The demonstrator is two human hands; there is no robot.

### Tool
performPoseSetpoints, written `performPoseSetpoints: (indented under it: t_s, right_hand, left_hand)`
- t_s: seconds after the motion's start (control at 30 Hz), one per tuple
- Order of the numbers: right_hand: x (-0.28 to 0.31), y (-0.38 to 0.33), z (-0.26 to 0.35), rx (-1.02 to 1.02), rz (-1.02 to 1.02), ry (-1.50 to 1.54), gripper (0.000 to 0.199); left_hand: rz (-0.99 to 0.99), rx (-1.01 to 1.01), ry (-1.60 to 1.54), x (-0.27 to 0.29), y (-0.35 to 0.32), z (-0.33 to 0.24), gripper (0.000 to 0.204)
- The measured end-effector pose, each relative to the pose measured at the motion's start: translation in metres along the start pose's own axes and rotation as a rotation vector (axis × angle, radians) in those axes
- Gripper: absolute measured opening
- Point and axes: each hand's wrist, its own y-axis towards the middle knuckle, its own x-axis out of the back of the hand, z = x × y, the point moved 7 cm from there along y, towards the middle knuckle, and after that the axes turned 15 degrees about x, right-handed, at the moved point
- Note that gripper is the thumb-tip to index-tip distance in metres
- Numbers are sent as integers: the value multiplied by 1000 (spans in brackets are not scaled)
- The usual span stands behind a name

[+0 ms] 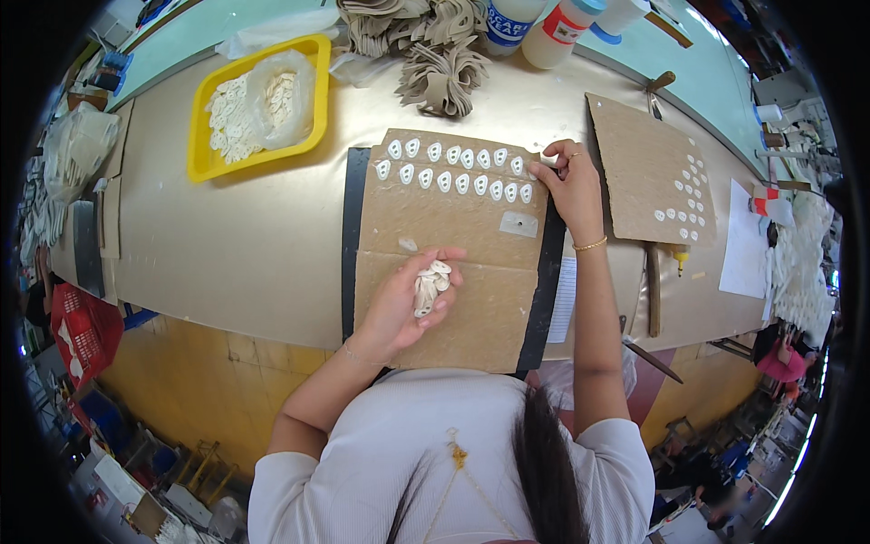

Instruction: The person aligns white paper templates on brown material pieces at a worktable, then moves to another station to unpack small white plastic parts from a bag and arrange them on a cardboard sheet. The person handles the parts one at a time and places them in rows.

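Observation:
My left hand [397, 306] is cupped palm up over the lower part of a brown cardboard sheet [444, 322]. In its palm lies a small heap of white oval pieces [432, 286] with holes. My right hand [573, 186] is at the sheet's upper right edge, thumb and forefinger pinched around a small white oval piece [548, 160], partly hidden by the fingers. Across the sheet's upper part run two rows of similar white pieces [444, 182], laid flat and spaced apart. A translucent patch [518, 224] sits below the rows' right end.
A yellow tray [323, 86] with many white pieces and a plastic bag stands far left. Bundled brown strips [441, 80] and bottles [555, 41] are at the back. Another cardboard sheet [625, 172] with white pieces, a wooden-handled tool [653, 290] and a knife [654, 361] are right.

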Motion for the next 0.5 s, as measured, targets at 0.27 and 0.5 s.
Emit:
performPoseSetpoints:
  t_s: [0.27, 0.5]
  right_hand:
    - [-25, -16, 84, 224, 186, 439, 21]
    - [-77, -35, 154, 513, 411, 202, 23]
  left_hand:
    - [-17, 155, 270, -8, -9, 7, 36]
    - [-43, 111, 99, 30, -23, 15, 37]
